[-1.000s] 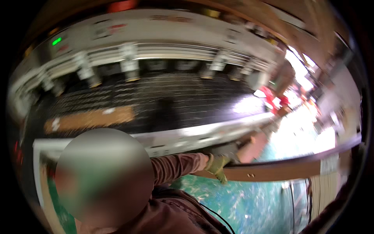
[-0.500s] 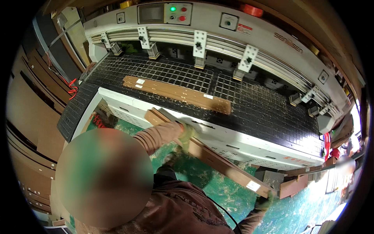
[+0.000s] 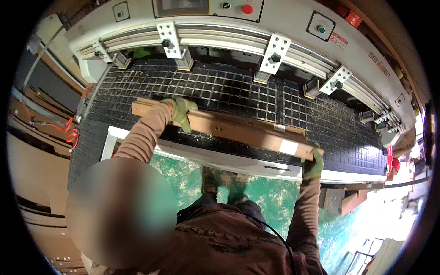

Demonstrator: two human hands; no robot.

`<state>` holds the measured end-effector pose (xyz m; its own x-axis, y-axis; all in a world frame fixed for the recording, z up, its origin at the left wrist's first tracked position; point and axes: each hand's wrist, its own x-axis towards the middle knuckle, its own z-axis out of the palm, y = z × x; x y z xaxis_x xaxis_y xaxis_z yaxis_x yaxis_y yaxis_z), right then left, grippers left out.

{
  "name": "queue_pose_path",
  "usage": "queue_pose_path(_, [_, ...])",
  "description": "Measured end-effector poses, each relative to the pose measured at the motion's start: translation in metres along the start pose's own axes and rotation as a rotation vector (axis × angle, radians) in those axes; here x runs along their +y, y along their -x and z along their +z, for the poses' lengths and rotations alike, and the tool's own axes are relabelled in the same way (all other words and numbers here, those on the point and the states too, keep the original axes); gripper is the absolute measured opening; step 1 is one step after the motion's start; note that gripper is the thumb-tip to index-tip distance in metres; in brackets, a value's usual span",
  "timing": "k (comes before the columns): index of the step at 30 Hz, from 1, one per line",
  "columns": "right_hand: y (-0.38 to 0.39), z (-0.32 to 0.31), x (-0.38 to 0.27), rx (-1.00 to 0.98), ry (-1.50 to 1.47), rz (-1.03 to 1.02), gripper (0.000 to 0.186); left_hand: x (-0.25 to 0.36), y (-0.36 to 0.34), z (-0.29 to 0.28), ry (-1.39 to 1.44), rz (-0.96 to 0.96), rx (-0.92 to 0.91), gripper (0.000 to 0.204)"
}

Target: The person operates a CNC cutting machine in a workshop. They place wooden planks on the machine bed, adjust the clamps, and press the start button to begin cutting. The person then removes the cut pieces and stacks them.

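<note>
A long brown wooden board (image 3: 238, 135) with a white label near its right end spans the front of the machine's black gridded bed (image 3: 220, 85). My left hand (image 3: 182, 113), in a green glove, grips it toward its left end. My right hand (image 3: 312, 166), gloved too, is closed on its right end. Just behind lies a second brown board (image 3: 293, 130) on the bed, mostly hidden by the held one. Whether the held board rests on the bed or hangs slightly above it, I cannot tell.
Several white clamp brackets (image 3: 275, 55) hang from a metal rail at the back of the bed. Above is a grey panel with a red button (image 3: 247, 9). Stacked brown panels (image 3: 41, 174) stand at left. A red coiled hose (image 3: 68, 133) hangs nearby. A grey block (image 3: 331, 199) sits lower right.
Both hands have lifted the board from below the machine's front edge up to the bed, beside the other board. It now lies nearly parallel to the front edge. The view has shifted closer.
</note>
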<state>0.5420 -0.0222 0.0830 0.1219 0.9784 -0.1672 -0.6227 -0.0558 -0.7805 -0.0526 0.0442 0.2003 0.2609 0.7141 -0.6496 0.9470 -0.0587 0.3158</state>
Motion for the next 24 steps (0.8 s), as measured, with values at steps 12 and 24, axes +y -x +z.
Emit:
queue_pose_path(12, [-0.202,0.067,0.052,0.058,0.218,0.014,0.02,-0.122,-0.166,-0.039,-0.009,-0.118,0.119,0.112])
queue_pose_path(24, [-0.221,0.096,0.068,-0.337,1.987,-0.281,0.099,-0.107,-0.188,0.012,-0.367,-0.231,0.369,0.093])
